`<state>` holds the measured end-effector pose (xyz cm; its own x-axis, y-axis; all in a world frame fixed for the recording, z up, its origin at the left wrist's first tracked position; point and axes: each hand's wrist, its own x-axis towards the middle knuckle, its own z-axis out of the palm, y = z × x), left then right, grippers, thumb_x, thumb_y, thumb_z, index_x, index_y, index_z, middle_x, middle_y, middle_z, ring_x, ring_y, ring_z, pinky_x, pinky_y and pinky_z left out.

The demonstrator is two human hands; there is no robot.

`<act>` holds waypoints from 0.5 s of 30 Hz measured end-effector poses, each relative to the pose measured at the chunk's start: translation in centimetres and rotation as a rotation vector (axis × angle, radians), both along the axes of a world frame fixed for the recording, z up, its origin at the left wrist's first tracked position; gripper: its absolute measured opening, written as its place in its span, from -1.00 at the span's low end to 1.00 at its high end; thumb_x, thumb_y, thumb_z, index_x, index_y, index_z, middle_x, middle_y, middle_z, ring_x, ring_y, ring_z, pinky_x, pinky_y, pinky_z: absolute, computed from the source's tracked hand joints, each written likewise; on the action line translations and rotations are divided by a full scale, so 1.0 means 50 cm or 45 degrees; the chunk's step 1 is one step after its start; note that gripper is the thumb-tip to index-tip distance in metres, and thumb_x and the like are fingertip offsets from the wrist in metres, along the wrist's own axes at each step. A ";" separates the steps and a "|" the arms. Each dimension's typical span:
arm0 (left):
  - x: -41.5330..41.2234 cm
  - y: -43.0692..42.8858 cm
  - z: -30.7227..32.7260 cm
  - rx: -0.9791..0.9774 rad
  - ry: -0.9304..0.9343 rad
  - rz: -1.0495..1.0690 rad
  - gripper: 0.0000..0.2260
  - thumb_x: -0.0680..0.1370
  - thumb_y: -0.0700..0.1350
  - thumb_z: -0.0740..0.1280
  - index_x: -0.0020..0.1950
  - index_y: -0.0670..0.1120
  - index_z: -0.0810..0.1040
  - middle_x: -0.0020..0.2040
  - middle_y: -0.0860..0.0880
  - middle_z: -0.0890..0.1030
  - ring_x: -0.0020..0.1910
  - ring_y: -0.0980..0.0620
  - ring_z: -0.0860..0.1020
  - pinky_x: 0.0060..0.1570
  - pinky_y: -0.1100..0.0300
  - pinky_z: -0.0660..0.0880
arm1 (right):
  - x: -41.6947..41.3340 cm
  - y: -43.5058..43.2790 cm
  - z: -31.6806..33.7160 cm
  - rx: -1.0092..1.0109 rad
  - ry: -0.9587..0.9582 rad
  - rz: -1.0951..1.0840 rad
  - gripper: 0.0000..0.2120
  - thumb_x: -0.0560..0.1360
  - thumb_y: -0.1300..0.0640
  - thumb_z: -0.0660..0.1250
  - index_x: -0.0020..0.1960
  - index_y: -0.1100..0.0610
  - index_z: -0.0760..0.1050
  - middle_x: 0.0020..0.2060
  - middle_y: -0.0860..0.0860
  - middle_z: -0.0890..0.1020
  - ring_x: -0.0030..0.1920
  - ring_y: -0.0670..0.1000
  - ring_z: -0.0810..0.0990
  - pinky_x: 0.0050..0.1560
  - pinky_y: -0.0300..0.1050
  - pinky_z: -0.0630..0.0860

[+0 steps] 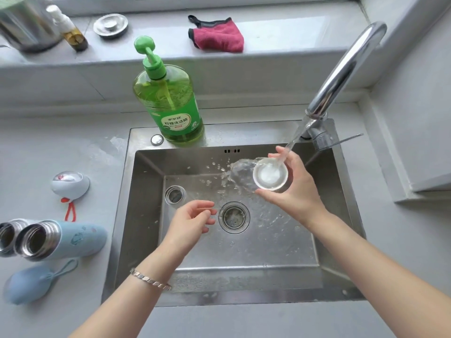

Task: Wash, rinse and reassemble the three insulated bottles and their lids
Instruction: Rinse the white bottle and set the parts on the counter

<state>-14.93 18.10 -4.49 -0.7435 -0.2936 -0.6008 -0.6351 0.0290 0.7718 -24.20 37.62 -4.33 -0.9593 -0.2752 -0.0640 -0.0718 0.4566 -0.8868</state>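
Nothing is reassembled yet: one open bottle [175, 194] stands in the sink [142, 228], while the blue bottle [73, 239] and a second bottle [6, 236] lie uncapped beside it, near a white lid [70, 184] and a blue lid [29, 284]. The right hand [292, 189] grips the third lid [269, 175] under running water, and the left hand [192, 218] hangs loosely curled and empty.

Grey counter [61, 147], window ledge [158, 32]

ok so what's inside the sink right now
A steel-rimmed bottle mouth at back left, the drain strainer, and splashing water. The right hand holds a white lid under the stream. The left hand and arms hide part of the sink floor.
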 end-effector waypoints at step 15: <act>0.122 -0.021 -0.002 -0.008 -0.100 -0.042 -0.78 0.57 -0.34 0.17 -0.06 -0.04 0.51 -0.15 -0.01 0.59 -0.26 0.09 0.54 -0.24 0.25 0.43 | 0.099 0.033 0.000 1.052 -0.576 0.446 -0.08 0.22 0.02 0.41 0.46 0.05 0.02 0.02 0.02 0.59 0.01 0.05 0.57 -0.03 -0.13 0.52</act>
<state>-8.83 17.05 -4.57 -0.7038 -0.2737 -0.6556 -0.6921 0.0559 0.7196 -19.27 39.27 -4.34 -0.6711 -0.2417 -0.7008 -0.0545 0.9589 -0.2785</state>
